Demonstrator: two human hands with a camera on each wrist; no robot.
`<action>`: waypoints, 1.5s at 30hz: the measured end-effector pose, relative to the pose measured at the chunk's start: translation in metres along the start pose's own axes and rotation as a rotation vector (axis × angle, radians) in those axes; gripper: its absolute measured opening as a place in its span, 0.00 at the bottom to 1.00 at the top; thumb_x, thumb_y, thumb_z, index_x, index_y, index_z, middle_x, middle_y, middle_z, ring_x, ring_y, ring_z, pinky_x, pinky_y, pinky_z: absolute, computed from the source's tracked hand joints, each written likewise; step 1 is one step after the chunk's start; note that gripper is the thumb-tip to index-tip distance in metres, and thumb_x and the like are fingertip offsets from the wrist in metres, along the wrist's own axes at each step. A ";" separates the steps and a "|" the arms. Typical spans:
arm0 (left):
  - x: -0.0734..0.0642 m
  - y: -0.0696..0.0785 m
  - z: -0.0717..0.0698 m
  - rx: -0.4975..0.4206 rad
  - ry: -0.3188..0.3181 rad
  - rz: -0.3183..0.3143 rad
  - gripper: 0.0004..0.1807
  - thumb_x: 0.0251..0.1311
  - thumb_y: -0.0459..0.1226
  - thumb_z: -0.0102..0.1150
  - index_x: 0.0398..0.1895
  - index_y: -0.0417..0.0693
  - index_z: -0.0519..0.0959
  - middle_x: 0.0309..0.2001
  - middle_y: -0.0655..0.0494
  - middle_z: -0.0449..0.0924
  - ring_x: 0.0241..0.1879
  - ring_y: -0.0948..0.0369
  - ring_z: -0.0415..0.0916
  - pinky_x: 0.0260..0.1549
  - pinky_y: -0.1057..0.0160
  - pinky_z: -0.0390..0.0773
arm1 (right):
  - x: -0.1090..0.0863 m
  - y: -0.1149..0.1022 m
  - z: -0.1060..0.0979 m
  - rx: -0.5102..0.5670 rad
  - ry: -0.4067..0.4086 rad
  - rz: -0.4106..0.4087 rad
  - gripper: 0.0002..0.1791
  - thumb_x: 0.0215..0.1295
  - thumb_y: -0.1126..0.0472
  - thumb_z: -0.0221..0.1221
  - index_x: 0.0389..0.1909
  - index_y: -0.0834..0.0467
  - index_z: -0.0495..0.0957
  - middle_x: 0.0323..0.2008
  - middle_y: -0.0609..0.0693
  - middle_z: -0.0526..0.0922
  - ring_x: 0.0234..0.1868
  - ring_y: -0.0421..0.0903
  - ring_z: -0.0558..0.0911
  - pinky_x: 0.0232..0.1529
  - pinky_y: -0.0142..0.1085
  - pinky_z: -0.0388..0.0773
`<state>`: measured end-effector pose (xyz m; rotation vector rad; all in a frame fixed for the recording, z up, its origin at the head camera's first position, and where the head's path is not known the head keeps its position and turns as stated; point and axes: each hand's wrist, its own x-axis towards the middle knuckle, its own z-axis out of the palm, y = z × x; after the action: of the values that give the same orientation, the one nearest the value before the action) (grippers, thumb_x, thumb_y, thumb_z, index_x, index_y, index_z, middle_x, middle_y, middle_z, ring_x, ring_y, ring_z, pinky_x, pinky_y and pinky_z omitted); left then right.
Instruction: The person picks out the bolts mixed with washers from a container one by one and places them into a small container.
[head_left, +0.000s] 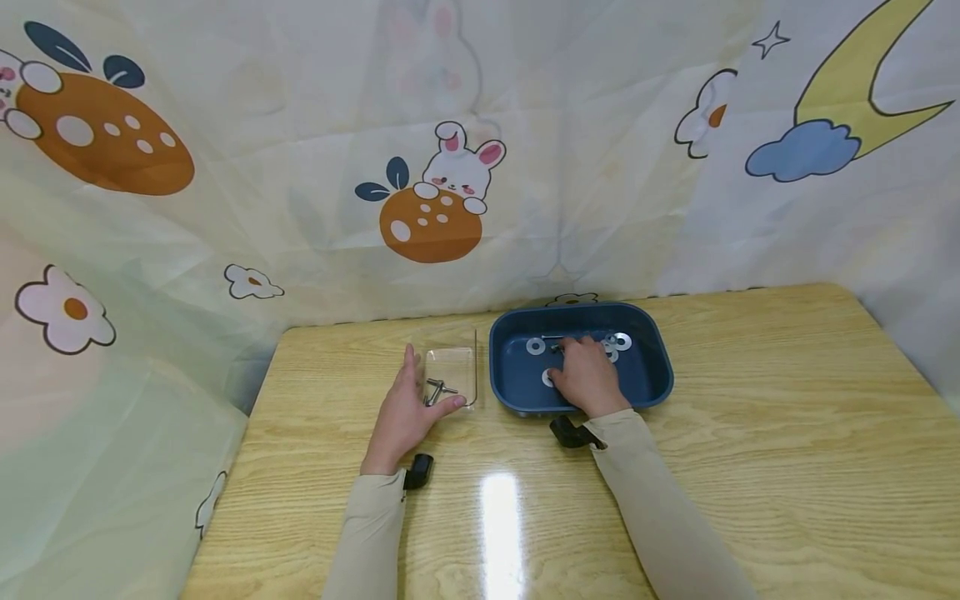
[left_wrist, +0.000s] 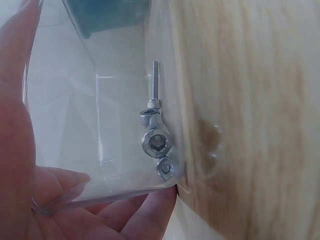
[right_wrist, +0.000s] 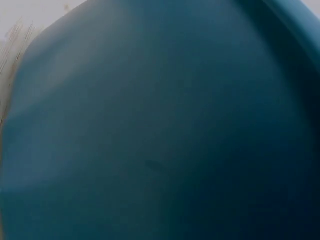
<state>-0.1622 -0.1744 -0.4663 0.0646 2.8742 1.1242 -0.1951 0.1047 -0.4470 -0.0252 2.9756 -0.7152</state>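
My left hand (head_left: 405,412) rests at the near left corner of a small clear plastic box (head_left: 452,360), its fingers along the left side and its thumb across the near wall. Several metal socket head screws (left_wrist: 157,142) lie in that box, seen closely in the left wrist view. Inside a dark blue tray (head_left: 504,400) is my right hand (head_left: 588,377), palm down, thumb and fingertips apart near some small metal hardware. A flat washer (head_left: 536,346) lies left of its fingers, others to the right. The right wrist view shows only the tray's wall (right_wrist: 125,100).
Both containers stand side by side at the back of a wooden table (head_left: 765,433). A printed cloth (head_left: 585,192) hangs behind and along the left. Black wrist camera mounts (head_left: 418,472) sit at both cuffs.
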 end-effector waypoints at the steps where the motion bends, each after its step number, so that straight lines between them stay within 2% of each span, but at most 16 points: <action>1: 0.000 0.000 0.000 -0.001 0.001 0.000 0.68 0.38 0.68 0.62 0.72 0.59 0.27 0.70 0.49 0.53 0.62 0.49 0.64 0.59 0.50 0.63 | 0.000 0.000 0.000 0.001 -0.003 0.005 0.25 0.57 0.57 0.63 0.54 0.64 0.75 0.50 0.65 0.74 0.53 0.64 0.70 0.48 0.56 0.70; 13: 0.003 0.000 0.002 0.017 0.016 0.021 0.68 0.38 0.68 0.62 0.72 0.59 0.27 0.69 0.47 0.54 0.62 0.49 0.64 0.58 0.47 0.63 | 0.000 -0.001 -0.006 -0.003 -0.031 0.039 0.21 0.58 0.63 0.62 0.53 0.62 0.75 0.45 0.63 0.77 0.44 0.59 0.77 0.40 0.53 0.75; 20: 0.003 0.000 0.001 0.010 0.011 0.032 0.68 0.39 0.67 0.62 0.72 0.58 0.26 0.69 0.46 0.54 0.62 0.49 0.64 0.58 0.47 0.63 | 0.001 -0.001 -0.005 -0.006 -0.050 0.047 0.19 0.58 0.63 0.62 0.52 0.61 0.77 0.45 0.62 0.79 0.43 0.57 0.78 0.40 0.52 0.76; 33: 0.001 0.000 0.001 -0.008 0.014 0.005 0.67 0.41 0.63 0.66 0.71 0.62 0.26 0.70 0.49 0.53 0.63 0.50 0.63 0.60 0.48 0.62 | 0.004 -0.001 -0.005 -0.007 -0.072 0.059 0.11 0.60 0.65 0.59 0.43 0.57 0.81 0.41 0.57 0.82 0.35 0.53 0.79 0.33 0.48 0.77; 45: 0.001 -0.003 0.001 0.001 0.017 0.006 0.67 0.40 0.64 0.65 0.71 0.63 0.25 0.70 0.50 0.52 0.63 0.51 0.62 0.59 0.48 0.62 | 0.003 -0.002 -0.006 0.011 -0.098 0.078 0.11 0.62 0.66 0.54 0.43 0.56 0.81 0.43 0.56 0.81 0.36 0.53 0.78 0.35 0.48 0.76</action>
<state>-0.1632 -0.1755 -0.4689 0.0640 2.8914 1.1300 -0.1988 0.1058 -0.4406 0.0547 2.8621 -0.7001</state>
